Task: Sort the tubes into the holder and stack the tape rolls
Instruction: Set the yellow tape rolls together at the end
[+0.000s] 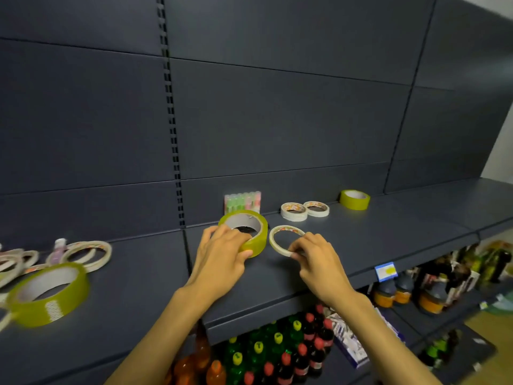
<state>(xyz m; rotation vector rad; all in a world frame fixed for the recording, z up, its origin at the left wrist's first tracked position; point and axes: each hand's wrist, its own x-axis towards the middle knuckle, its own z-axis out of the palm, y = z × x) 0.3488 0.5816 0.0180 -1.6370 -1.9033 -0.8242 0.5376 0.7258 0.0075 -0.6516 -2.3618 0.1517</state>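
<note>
Both hands at work on the dark grey metal shelf [361,245], side by side but apart. Left hand [222,254] curled round the wide yellow-green tape roll [256,232], thumb on the outer wall and fingers over the top rim, probably to carry it or keep it steady as the base of a stack. Right hand [313,255] pinching the near rim of the thin white tape ring [286,240], tilted up on its far edge, most likely because so flat a ring is hard to lift any other way. The two rolls just beside each other, not touching as far as can be seen.

Behind, against the back panel, the clear holder with pink and green tubes [243,202] standing upright, apparently filled already. To its right two white tape rolls with printed cores [304,210], touching, and further off another yellow-green roll [354,200], alone. At far left a big yellow-green roll [48,294] near several thin white rings [88,252] and a small pink-capped tube [58,250], still outside the holder. Stacking judged not yet done.
</note>
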